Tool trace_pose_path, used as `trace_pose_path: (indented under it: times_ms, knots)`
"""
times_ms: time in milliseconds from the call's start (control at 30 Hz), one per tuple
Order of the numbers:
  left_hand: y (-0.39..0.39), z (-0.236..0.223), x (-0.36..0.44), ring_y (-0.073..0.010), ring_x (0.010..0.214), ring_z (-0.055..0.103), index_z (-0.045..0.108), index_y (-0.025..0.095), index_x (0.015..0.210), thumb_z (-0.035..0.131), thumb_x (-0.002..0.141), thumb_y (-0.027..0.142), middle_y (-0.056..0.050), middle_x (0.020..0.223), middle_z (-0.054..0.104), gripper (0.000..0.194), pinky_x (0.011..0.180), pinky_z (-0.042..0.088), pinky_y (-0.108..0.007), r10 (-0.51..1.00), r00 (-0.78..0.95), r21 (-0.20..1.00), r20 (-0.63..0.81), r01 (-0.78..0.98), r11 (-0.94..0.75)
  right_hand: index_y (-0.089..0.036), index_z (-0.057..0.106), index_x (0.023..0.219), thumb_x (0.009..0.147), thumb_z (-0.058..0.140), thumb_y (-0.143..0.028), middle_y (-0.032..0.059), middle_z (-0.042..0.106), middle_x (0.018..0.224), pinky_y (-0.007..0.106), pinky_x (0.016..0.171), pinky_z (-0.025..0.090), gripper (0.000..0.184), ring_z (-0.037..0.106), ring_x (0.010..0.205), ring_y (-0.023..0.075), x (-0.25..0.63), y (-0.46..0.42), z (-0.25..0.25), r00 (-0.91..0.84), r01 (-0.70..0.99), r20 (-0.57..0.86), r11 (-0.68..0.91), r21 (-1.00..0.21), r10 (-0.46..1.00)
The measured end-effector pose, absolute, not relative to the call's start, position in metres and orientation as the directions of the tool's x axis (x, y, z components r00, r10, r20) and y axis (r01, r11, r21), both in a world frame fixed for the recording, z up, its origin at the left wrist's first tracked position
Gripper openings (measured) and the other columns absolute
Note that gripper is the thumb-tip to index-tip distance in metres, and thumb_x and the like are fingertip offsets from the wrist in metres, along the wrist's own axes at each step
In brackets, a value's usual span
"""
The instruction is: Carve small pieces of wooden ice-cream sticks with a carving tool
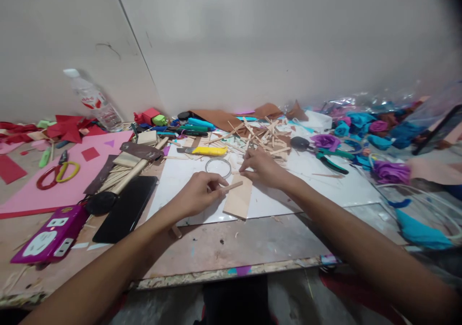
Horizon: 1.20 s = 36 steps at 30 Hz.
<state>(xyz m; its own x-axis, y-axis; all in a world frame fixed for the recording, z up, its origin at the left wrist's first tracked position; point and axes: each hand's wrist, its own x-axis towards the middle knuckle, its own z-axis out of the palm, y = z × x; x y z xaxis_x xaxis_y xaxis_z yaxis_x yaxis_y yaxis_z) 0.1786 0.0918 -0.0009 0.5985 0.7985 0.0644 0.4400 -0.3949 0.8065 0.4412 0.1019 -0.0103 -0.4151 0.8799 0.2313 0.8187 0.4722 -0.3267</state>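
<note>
My left hand point(198, 193) is closed in a pinch on a thin wooden stick point(231, 186) that points right over a flat piece of light wood point(238, 201). That wood piece lies on a white board point(180, 171). My right hand point(262, 167) rests at the far end of the wood piece, fingers curled and pressed down on its top edge. A metal ring point(218, 166) lies just beyond the left hand. A heap of wooden sticks point(263, 135) sits behind the right hand.
A yellow-handled cutter point(209, 150), green pliers point(330, 160), red and yellow scissors point(57, 173), a black phone point(126, 207), a purple power strip point(50, 233), a plastic bottle point(96, 101), pink paper point(54, 181), and blue and purple paper flowers point(361, 128) crowd the table.
</note>
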Motion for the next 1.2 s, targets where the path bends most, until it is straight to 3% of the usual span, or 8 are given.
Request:
trace_pose_path:
  times_ms: [200, 333, 533, 733, 1000, 1200]
  knots:
    - [0.091, 0.002, 0.178, -0.0119, 0.059, 0.062, 0.074, 0.014, 0.084, 0.082, 0.08, 0.033, -0.003, 0.068, 0.073, 0.021, 0.056, 0.046, -0.021, 0.82, 0.565, 0.924, -0.086, 0.353, -0.146, -0.016, 0.071, 0.088, 0.093, 0.065, -0.014, 0.0111, 0.069, 0.094, 0.037, 0.084, 0.04, 0.007, 0.059, 0.094, 0.0264, 0.439, 0.102, -0.014, -0.442, 0.788, 0.204, 0.487, -0.377, 0.874]
    - [0.088, 0.005, 0.178, -0.0141, 0.059, 0.069, 0.064, 0.015, 0.086, 0.085, 0.08, 0.039, -0.006, 0.071, 0.074, 0.032, 0.049, 0.045, -0.019, 0.834, 0.528, 0.968, -0.161, 0.251, 0.028, -0.016, 0.068, 0.096, 0.091, 0.059, -0.006, 0.0082, 0.069, 0.087, 0.033, 0.076, 0.041, 0.014, 0.059, 0.081, 0.0215, 0.437, 0.097, -0.011, -0.454, 0.759, 0.205, 0.497, -0.421, 0.867]
    - [0.084, -0.002, 0.184, -0.0221, 0.077, 0.08, 0.06, 0.019, 0.106, 0.091, 0.077, 0.049, -0.001, 0.079, 0.072, 0.052, 0.07, 0.066, -0.033, 0.89, 0.431, 0.988, -0.151, 0.055, 0.141, -0.017, 0.068, 0.099, 0.104, 0.051, -0.023, 0.0124, 0.068, 0.097, 0.034, 0.079, 0.04, 0.019, 0.059, 0.088, 0.0236, 0.43, 0.083, 0.002, -0.427, 0.71, 0.299, 0.521, -0.473, 0.853]
    - [0.079, -0.011, 0.192, -0.0244, 0.084, 0.082, 0.063, 0.018, 0.11, 0.09, 0.078, 0.053, -0.008, 0.095, 0.077, 0.055, 0.077, 0.068, -0.036, 0.899, 0.429, 0.996, -0.089, 0.01, 0.094, -0.021, 0.065, 0.103, 0.108, 0.048, -0.036, 0.0027, 0.068, 0.078, 0.029, 0.066, 0.035, 0.023, 0.055, 0.068, 0.0175, 0.406, 0.06, 0.004, -0.421, 0.646, 0.277, 0.5, -0.576, 0.863]
    - [0.08, -0.021, 0.189, -0.0203, 0.084, 0.077, 0.068, 0.017, 0.109, 0.08, 0.088, 0.04, -0.007, 0.089, 0.078, 0.033, 0.083, 0.064, -0.033, 0.911, 0.407, 0.981, 0.07, 0.138, -0.138, -0.019, 0.068, 0.093, 0.107, 0.047, -0.029, 0.0039, 0.07, 0.077, 0.029, 0.066, 0.033, 0.027, 0.057, 0.068, 0.0173, 0.393, 0.054, -0.002, -0.404, 0.63, 0.207, 0.435, -0.643, 0.891]
    - [0.077, -0.024, 0.187, -0.0201, 0.083, 0.077, 0.069, 0.019, 0.112, 0.072, 0.095, 0.035, -0.006, 0.093, 0.08, 0.024, 0.079, 0.06, -0.03, 0.9, 0.399, 0.926, 0.176, 0.244, -0.289, -0.019, 0.062, 0.082, 0.106, 0.049, -0.031, 0.0013, 0.06, 0.064, 0.03, 0.064, 0.027, 0.03, 0.049, 0.06, 0.0157, 0.388, 0.051, -0.002, -0.36, 0.644, 0.194, 0.394, -0.656, 0.913]
